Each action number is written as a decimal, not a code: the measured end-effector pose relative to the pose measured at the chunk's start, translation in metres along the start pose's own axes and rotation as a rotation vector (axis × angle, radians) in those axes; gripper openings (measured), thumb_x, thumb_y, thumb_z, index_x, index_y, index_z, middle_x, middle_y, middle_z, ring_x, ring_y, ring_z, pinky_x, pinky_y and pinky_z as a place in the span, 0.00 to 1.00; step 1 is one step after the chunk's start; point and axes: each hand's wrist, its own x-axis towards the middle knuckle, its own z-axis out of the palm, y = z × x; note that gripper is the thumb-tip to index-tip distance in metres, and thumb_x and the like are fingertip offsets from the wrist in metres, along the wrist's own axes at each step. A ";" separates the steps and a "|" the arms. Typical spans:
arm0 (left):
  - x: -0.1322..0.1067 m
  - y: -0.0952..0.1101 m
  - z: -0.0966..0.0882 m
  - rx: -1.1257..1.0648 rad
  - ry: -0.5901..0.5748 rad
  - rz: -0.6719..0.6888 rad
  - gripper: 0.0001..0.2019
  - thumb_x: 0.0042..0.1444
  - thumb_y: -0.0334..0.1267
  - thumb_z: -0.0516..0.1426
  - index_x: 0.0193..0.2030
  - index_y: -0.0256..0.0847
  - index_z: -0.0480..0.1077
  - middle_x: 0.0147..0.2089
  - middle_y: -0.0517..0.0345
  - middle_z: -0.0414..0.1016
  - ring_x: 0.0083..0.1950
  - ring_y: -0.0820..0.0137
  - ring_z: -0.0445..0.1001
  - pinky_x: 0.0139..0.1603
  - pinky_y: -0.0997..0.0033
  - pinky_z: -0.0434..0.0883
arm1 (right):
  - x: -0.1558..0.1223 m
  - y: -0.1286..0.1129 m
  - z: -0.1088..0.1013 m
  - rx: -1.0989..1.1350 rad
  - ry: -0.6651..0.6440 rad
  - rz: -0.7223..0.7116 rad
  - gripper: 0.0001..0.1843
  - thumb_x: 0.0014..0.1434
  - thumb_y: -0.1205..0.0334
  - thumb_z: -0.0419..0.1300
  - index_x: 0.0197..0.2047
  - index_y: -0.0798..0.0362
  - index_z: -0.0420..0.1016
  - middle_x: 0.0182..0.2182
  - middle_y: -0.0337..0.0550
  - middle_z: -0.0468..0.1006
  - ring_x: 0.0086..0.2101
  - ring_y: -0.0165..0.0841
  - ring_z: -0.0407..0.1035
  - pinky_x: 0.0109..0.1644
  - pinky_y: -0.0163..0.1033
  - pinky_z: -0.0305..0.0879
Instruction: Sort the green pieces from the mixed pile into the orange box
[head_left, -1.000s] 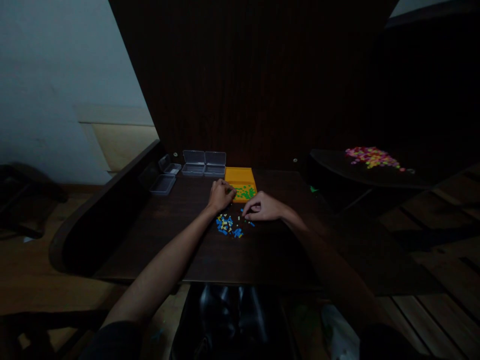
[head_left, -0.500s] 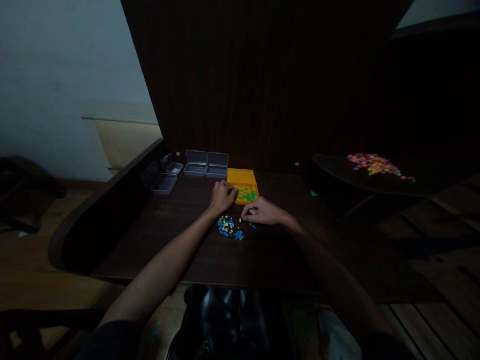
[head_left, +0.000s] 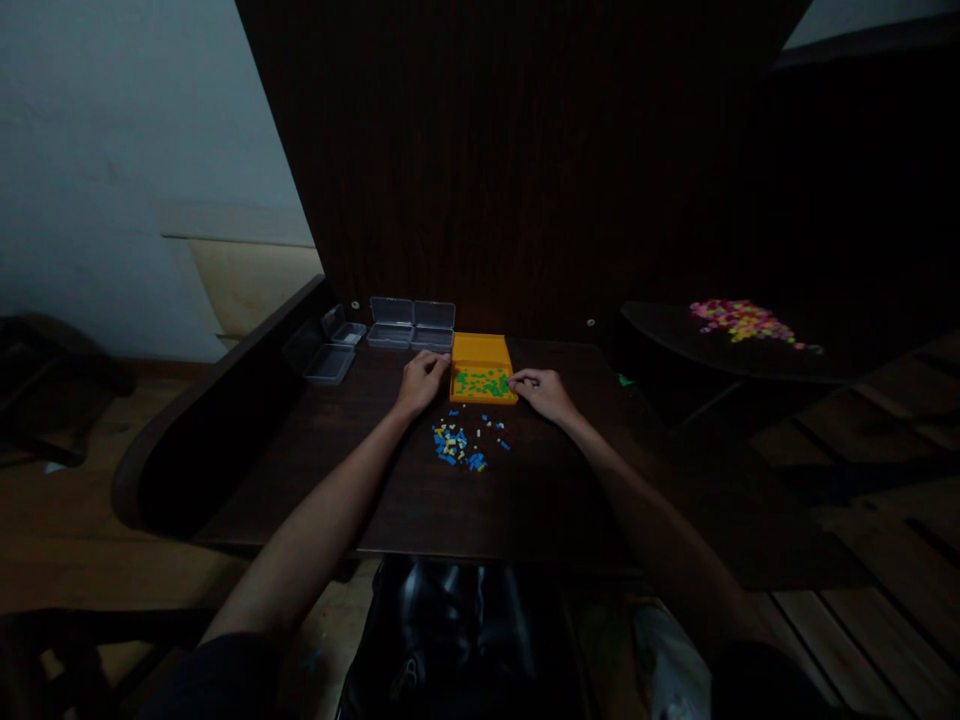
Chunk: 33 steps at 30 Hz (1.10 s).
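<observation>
A yellow open box (head_left: 480, 350), its lid tipped back, holds many small green pieces (head_left: 484, 381). My left hand (head_left: 422, 382) is closed at the box's left side, fingertips against its edge near the hinge. On the opposite side, my right hand (head_left: 546, 393) has thumb and fingers pinched at the right rim, near the front corner. Nothing else shows in either hand. In front of the box, small blue, white and yellow pieces (head_left: 451, 442) lie loosely spread on the dark wooden table (head_left: 442, 515).
Open clear plastic cases (head_left: 412, 325) stand behind and left of the box, with another clear case (head_left: 330, 364) farther left. A raised wooden side (head_left: 225, 410) borders the table's left. Pink, orange and yellow pieces (head_left: 746, 322) are heaped on a dark surface at right.
My left hand has moved from the box's front left corner to its left side. My right hand has left the loose pieces and moved up to the right rim. More loose pieces show.
</observation>
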 end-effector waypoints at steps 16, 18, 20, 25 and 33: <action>-0.084 0.026 -0.046 0.097 -0.363 0.160 0.20 0.67 0.48 0.46 0.51 0.39 0.73 0.52 0.49 0.76 0.55 0.62 0.73 0.60 0.60 0.68 | -0.011 0.002 0.006 0.139 0.328 -0.039 0.14 0.50 0.54 0.58 0.30 0.55 0.79 0.18 0.36 0.66 0.22 0.28 0.54 0.26 0.34 0.50; -0.100 0.028 -0.054 0.167 -0.438 0.210 0.20 0.68 0.44 0.46 0.59 0.40 0.68 0.61 0.49 0.71 0.63 0.62 0.68 0.66 0.58 0.64 | -0.011 0.002 0.006 0.159 0.330 -0.034 0.13 0.50 0.54 0.58 0.30 0.55 0.79 0.18 0.36 0.66 0.22 0.28 0.54 0.26 0.34 0.50; -0.113 0.030 -0.059 0.242 -0.490 0.230 0.21 0.68 0.43 0.46 0.63 0.40 0.64 0.67 0.49 0.64 0.67 0.62 0.63 0.68 0.56 0.61 | -0.011 0.002 0.006 0.168 0.326 -0.028 0.14 0.50 0.54 0.59 0.30 0.55 0.79 0.18 0.36 0.66 0.21 0.27 0.54 0.26 0.34 0.50; -0.131 0.036 -0.066 0.356 -0.520 0.231 0.22 0.69 0.41 0.44 0.66 0.42 0.60 0.70 0.53 0.58 0.71 0.65 0.57 0.71 0.54 0.58 | -0.012 0.001 0.007 0.176 0.302 -0.032 0.14 0.50 0.54 0.59 0.30 0.56 0.79 0.16 0.34 0.63 0.20 0.27 0.53 0.26 0.34 0.49; -0.138 0.040 -0.067 0.463 -0.497 0.262 0.21 0.68 0.40 0.46 0.66 0.46 0.63 0.70 0.55 0.57 0.71 0.62 0.57 0.70 0.52 0.58 | -0.014 -0.001 0.007 0.118 0.268 -0.051 0.12 0.49 0.56 0.58 0.29 0.55 0.78 0.15 0.33 0.62 0.20 0.27 0.54 0.27 0.34 0.50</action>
